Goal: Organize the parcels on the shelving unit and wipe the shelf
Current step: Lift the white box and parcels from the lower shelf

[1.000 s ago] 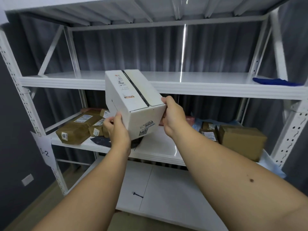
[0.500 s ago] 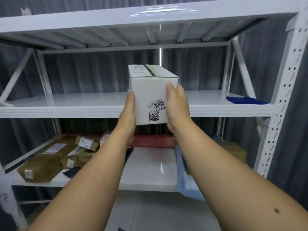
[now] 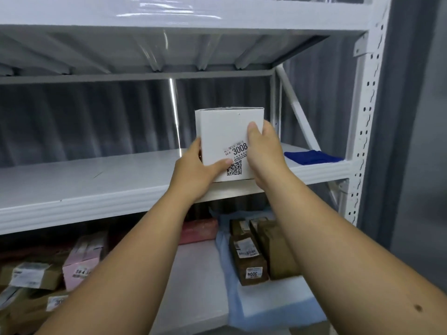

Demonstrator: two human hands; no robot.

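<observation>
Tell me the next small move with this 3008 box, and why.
Probably slide the white box a little deeper onto the middle shelf, then let go. Its bottom edge sits right at the shelf's front lip, and the left hand and right hand grip its sides. The blue cloth lies clear to the right.

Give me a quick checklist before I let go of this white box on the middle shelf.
1. Both hands on the white box, left hand and right hand: ok.
2. Box upright, 3008 label facing out: ok.
3. Box bottom fully resting on the middle shelf: cannot tell.
4. Shelf space to the left of the box free: ok.
5. Blue cloth apart from the box: ok.
</observation>
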